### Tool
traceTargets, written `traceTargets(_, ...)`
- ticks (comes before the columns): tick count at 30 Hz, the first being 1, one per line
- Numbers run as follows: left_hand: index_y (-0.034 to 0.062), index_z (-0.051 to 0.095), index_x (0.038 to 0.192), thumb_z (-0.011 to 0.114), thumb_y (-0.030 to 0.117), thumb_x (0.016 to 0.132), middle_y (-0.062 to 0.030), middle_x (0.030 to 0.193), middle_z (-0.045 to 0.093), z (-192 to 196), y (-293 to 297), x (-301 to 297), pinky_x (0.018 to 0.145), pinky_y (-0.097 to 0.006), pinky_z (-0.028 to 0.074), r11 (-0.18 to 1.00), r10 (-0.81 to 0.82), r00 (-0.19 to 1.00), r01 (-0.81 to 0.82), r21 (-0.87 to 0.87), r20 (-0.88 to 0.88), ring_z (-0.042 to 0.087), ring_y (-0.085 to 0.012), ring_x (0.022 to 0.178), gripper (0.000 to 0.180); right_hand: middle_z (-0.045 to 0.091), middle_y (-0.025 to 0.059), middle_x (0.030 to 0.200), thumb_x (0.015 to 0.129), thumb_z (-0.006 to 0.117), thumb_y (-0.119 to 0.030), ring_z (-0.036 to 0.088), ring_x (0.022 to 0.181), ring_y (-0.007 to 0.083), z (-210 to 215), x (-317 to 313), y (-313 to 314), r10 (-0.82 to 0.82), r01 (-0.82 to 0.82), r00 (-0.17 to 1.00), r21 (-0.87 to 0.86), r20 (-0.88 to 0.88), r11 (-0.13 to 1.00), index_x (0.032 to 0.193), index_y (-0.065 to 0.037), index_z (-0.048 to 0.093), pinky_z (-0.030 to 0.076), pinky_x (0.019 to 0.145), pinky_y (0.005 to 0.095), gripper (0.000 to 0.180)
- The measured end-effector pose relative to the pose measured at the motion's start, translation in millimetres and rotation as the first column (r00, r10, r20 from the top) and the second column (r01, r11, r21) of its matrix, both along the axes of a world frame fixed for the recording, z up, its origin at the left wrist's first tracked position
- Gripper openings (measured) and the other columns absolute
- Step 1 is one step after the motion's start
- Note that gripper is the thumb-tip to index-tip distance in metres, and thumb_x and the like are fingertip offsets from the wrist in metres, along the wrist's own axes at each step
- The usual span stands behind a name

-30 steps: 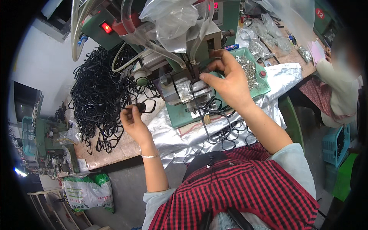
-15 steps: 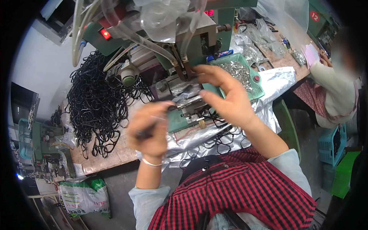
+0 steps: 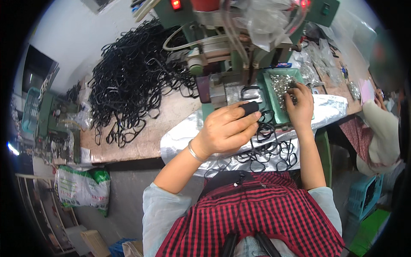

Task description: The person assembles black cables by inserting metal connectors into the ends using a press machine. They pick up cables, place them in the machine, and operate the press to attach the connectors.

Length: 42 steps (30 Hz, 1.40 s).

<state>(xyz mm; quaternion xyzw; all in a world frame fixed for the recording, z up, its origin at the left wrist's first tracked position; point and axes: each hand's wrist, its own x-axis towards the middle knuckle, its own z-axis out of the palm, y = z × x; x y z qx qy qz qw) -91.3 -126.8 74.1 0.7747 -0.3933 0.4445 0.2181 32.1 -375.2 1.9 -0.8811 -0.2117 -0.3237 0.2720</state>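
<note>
I had my right hand (image 3: 302, 107), fingers apart, at the parts tray (image 3: 279, 115), my left hand (image 3: 224, 132), grip unclear, left of it.

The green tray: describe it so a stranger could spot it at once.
Find the nearest machine on the workbench. At its front right, beneath the person's right hand, sits the tray. Unlike the clear bags beyond, it is open and green, holding small silvery pieces.
</note>
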Motion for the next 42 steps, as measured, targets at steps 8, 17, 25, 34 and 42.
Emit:
traceTargets(8,0.0059,0.067,0.087,0.077,0.015,0.085,-0.0098,0.089,0.071,-56,25,-113,0.066,-0.032,0.051,0.884,0.328,0.644,-0.467,-0.016,-0.691,0.065,-0.0227,0.072,0.014,0.072,0.0127,0.092,0.090,0.070,-0.012,0.070,0.084,0.0284,3,-6,-11,-0.055,0.072,0.993,0.172,-0.105,0.982,0.098,-0.003,0.070,0.053,0.078,0.0359,0.012)
traceTargets(17,0.0079,0.064,0.069,0.057,0.044,0.102,0.0020,0.059,0.058,-120,71,-217,0.051,-0.023,0.036,0.868,-0.471,-0.609,-0.449,-0.212,-0.638,0.050,-0.0071,0.054,0.049,0.071,0.0077,0.095,0.092,0.066,-0.005,0.065,0.089,0.0134,9,-1,8,0.256,-0.009,0.901,0.573,-0.351,0.819,0.105,0.001,0.068,0.050,0.083,0.0272,0.015)
traceTargets(25,0.0057,0.065,0.067,0.054,0.042,0.103,-0.0016,0.062,0.062,-156,78,-222,0.051,-0.023,0.037,0.804,-0.588,-0.613,-0.514,-0.299,-0.528,0.051,-0.0083,0.052,0.052,0.072,0.0068,0.098,0.090,0.068,-0.005,0.065,0.094,0.0134,18,-15,1,0.233,0.057,0.861,0.541,-0.452,0.839,0.105,-0.001,0.072,0.049,0.087,0.0266,0.016)
traceTargets(34,0.0006,0.070,0.099,0.069,0.014,0.092,-0.0029,0.087,0.072,-31,130,-88,0.070,-0.028,0.052,0.753,-0.152,0.068,-0.638,-0.160,-0.986,0.064,-0.0125,0.075,0.015,0.071,0.0082,0.094,0.084,0.067,-0.001,0.067,0.091,0.0177,68,-49,7,0.392,-0.178,0.851,0.509,-0.350,0.842,0.097,0.001,0.073,0.049,0.085,0.0286,0.015)
traceTargets(42,0.0054,0.075,0.092,0.066,0.000,0.071,-0.0128,0.126,0.061,-69,222,62,0.093,-0.041,0.050,0.309,0.950,0.278,-0.774,0.553,-0.142,0.055,-0.0324,0.115,0.023,0.070,0.0086,0.093,0.079,0.072,-0.003,0.067,0.090,0.0173,86,-26,86,0.708,-0.258,0.643,0.789,-0.291,0.558,0.123,0.003,0.055,0.050,0.085,0.0294,0.048)
